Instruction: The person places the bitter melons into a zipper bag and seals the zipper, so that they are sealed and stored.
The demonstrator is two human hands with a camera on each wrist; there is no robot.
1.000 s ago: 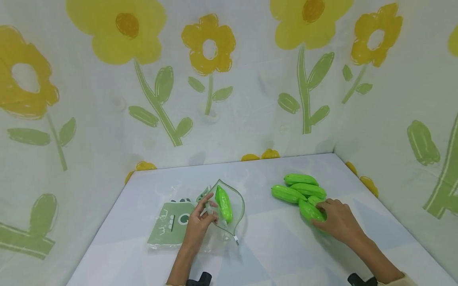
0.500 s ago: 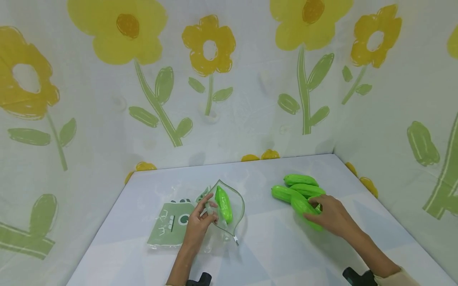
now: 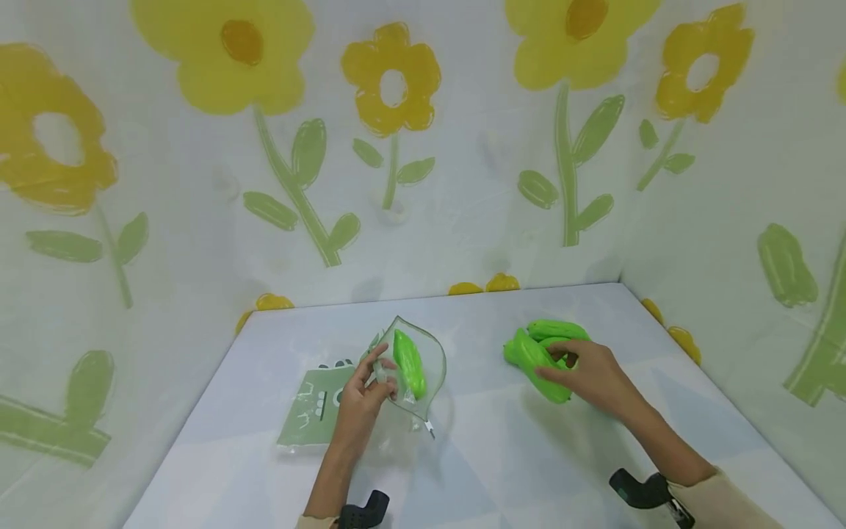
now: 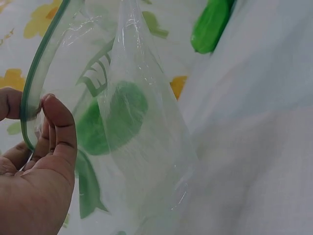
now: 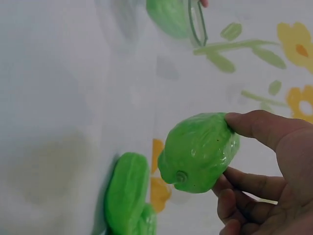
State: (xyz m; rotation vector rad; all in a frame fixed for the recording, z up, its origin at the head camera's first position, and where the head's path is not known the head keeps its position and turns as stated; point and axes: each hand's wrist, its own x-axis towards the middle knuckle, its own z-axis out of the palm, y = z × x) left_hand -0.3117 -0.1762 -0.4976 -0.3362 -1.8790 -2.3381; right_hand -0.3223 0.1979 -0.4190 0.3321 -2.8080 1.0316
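My left hand [image 3: 360, 404] pinches the green rim of a clear zip bag [image 3: 436, 367], whose mouth stands wide. One green, cucumber-like vegetable [image 3: 410, 364] lies within that bag; it shows blurred through the plastic in the left wrist view. Thumb and fingers of my right hand [image 3: 598, 378] grip another green vegetable [image 5: 200, 152], plump with a ridged, shiny skin and a small round end mark. In the head view this held vegetable overlaps the pile of similar green vegetables [image 3: 558, 328] behind it; the right wrist view shows it raised above the table.
A flat green zip bag [image 3: 307, 419] with a cartoon face print lies left of my left hand. The pale table [image 3: 476, 455] ends at the back and right against a flower-printed cloth [image 3: 463, 191]. A white slider [image 3: 429, 427] hangs at the held bag's near corner.
My right hand has lifted one vegetable off the pile and carried it up and to the left. My left hand has raised the bag slightly, keeping its pinch on the rim.
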